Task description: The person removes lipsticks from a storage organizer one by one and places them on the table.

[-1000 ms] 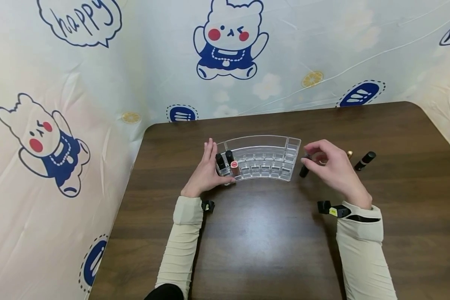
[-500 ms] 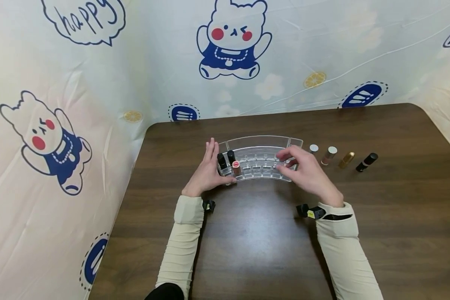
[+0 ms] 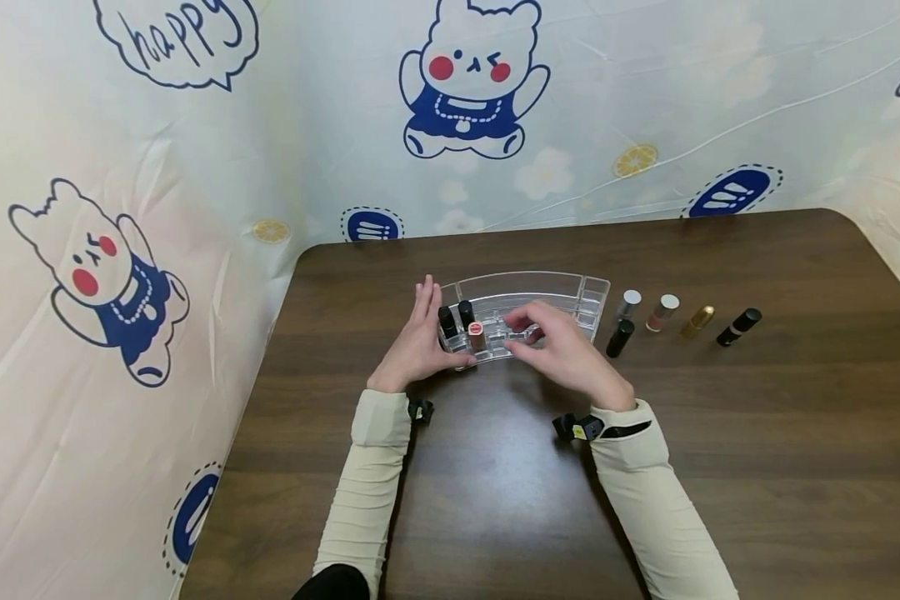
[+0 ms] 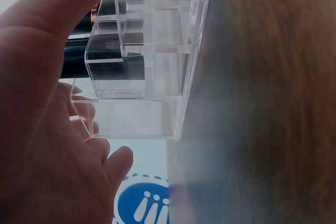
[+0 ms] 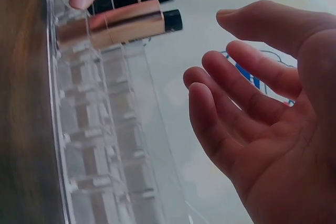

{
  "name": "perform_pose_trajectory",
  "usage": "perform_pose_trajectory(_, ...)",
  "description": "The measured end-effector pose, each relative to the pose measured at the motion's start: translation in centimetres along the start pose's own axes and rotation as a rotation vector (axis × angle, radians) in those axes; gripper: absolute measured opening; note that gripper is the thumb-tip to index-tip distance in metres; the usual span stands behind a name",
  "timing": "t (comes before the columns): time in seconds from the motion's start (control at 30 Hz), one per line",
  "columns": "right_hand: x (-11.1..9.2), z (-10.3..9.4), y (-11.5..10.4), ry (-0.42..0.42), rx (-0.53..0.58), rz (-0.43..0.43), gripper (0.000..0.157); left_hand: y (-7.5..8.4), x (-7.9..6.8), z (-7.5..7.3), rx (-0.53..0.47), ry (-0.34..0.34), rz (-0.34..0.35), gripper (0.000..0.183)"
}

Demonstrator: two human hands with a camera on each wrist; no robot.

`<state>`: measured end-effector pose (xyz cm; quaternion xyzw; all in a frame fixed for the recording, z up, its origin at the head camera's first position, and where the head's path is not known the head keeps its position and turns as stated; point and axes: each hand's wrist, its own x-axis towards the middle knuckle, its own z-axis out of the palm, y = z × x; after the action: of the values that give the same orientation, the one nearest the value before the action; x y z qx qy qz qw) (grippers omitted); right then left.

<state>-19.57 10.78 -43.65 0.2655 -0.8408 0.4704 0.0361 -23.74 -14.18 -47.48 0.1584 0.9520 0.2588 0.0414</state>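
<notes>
left hand [image 3: 414, 354] grips clear cosmetics organizer [image 3: 495, 317] at left end, beside three slotted lipstick tubes [image 3: 476, 337]; right hand [image 3: 558, 348], grip free, hovers over it.

Left hand [image 3: 416, 350] spreads its thumb; right hand [image 3: 561, 348] curves loosely.

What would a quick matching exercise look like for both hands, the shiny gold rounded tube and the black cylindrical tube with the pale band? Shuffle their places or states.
Column one
1. Left hand
2. Right hand
3. Shiny gold rounded tube
4. Black cylindrical tube with the pale band

Column two, by the head view
A. Holding nothing, over the clear curved plastic organizer
B. Farthest right among the things on the brown wood-grain table
C. Gripping the organizer's left end
D. Next to the right of the pinkish tube with the white cap

Pairs: 1-C, 2-A, 3-D, 4-B.
</notes>
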Motion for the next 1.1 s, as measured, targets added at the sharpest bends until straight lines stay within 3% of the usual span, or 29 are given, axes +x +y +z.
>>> perform_pose_trajectory(0.57,2.1,3.2,0.6,0.030,0.017,0.083,0.028,-0.3,0.0,0.1,0.010,0.009,0.017,0.130)
perform_pose_trajectory(1.1,2.5,4.8,1.5,0.058,0.005,0.107,0.038,-0.1,0.0,0.0,0.007,0.012,0.015,0.131)
